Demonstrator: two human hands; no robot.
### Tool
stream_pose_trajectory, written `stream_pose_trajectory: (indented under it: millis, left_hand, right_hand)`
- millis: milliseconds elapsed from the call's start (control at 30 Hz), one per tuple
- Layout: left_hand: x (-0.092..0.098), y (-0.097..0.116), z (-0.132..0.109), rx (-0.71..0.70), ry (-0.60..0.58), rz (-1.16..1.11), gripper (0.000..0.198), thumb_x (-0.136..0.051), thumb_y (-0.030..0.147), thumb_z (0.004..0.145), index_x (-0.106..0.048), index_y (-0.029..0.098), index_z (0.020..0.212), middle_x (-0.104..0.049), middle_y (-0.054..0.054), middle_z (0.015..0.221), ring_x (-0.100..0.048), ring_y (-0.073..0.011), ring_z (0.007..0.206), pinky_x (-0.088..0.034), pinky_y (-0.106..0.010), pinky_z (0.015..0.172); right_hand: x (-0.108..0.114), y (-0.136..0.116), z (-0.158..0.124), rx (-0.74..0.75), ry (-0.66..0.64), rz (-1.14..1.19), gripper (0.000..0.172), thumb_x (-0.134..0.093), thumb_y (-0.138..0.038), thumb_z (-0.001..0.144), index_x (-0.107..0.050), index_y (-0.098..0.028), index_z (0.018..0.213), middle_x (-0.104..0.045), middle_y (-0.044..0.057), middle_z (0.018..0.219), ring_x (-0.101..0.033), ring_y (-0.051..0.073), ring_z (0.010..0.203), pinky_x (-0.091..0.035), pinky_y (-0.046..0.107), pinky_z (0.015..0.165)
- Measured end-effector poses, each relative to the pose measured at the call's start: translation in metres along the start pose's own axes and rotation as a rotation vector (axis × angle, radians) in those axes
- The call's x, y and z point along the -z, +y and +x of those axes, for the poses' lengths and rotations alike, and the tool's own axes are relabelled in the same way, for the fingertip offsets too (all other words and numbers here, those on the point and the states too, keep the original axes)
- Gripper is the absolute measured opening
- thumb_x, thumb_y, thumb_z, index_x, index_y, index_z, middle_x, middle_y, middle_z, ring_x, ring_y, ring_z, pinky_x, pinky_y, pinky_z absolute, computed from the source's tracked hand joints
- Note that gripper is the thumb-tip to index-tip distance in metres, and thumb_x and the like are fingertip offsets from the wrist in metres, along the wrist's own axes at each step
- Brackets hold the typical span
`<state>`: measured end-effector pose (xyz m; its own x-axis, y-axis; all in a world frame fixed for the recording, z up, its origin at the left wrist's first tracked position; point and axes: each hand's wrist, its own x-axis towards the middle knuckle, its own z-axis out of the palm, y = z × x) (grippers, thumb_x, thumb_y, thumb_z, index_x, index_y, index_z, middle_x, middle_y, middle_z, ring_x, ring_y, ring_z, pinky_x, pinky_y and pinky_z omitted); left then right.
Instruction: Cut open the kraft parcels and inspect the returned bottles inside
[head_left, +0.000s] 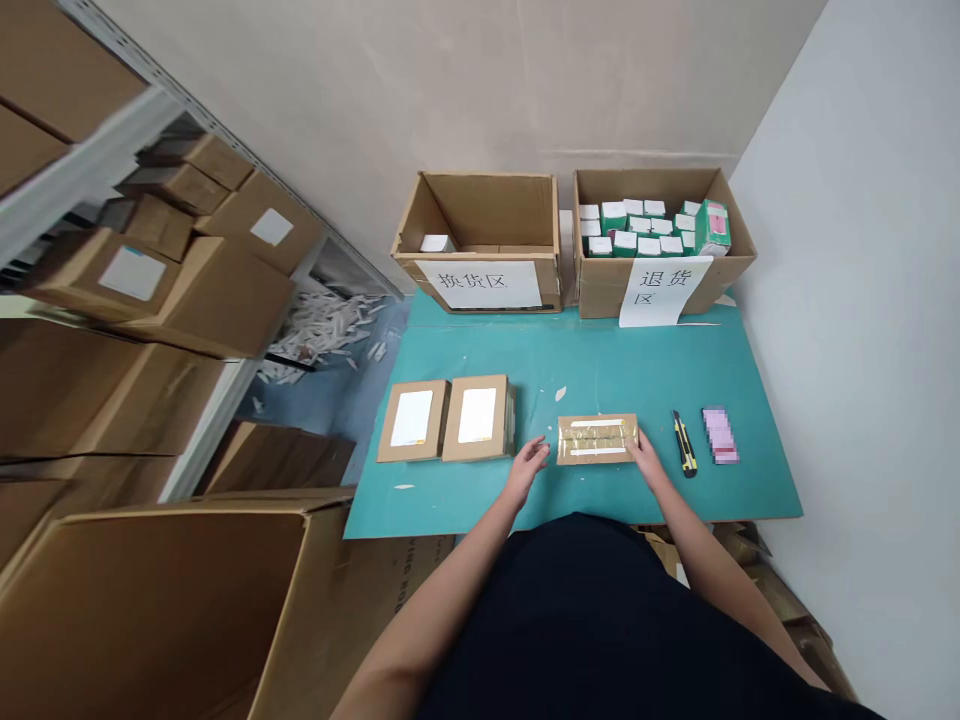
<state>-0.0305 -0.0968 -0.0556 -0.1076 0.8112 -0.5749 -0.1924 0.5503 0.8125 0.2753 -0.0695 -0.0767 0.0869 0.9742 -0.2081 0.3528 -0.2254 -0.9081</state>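
Observation:
A small cardboard box lies on the green tabletop in front of me, its top seam covered with shiny tape and two white strips. My right hand grips the box's right end, thumb on top. My left hand hovers just off its left end, fingers curved and apart, holding nothing. To the left sit two closed cardboard boxes with white labels, one beside the other. A black and yellow utility knife rests right of my right hand, next to a blurred pink item.
At the table's back stand two open cartons with paper signs: the left carton holds a small white-topped box, the right carton many green and white boxes. Shelves with boxes line the left; a large open carton stands near my left.

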Motion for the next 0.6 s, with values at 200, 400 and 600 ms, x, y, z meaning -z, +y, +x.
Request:
stream_pose_trajectory:
  millis: [200,400,600]
  left_hand:
    - [0.008,0.004,-0.004,0.004,0.041,-0.015,0.069,-0.077,0.061,0.072,-0.065,0.021,0.127,-0.065,-0.017,0.133,-0.061,-0.0336,0.124,-0.053,-0.043,0.095]
    - [0.011,0.007,-0.005,0.026,0.038,-0.008,0.068,-0.078,0.06,0.072,-0.065,0.021,0.127,-0.065,-0.016,0.133,-0.062,-0.0324,0.122,-0.053,-0.042,0.095]
    - [0.007,0.004,-0.007,0.033,0.007,-0.001,0.073,-0.079,0.063,0.069,-0.065,0.02,0.128,-0.066,-0.016,0.13,-0.062,-0.032,0.121,-0.053,-0.042,0.095]
  right_hand:
    - [-0.007,-0.029,-0.009,0.41,-0.057,-0.548,0.049,-0.035,-0.018,0.098,-0.059,-0.024,0.14,-0.055,0.011,0.147,-0.044,0.027,0.141,-0.037,0.05,0.118]
    - [0.019,-0.017,-0.008,0.425,-0.081,-0.578,0.05,-0.031,-0.014,0.096,-0.062,-0.02,0.135,-0.06,0.011,0.142,-0.049,0.025,0.137,-0.035,0.05,0.12]
    - [0.067,0.01,0.006,-0.022,0.129,-0.116,0.051,-0.047,-0.051,0.092,-0.066,-0.019,0.128,-0.064,0.014,0.137,-0.053,0.034,0.133,-0.035,0.056,0.116]
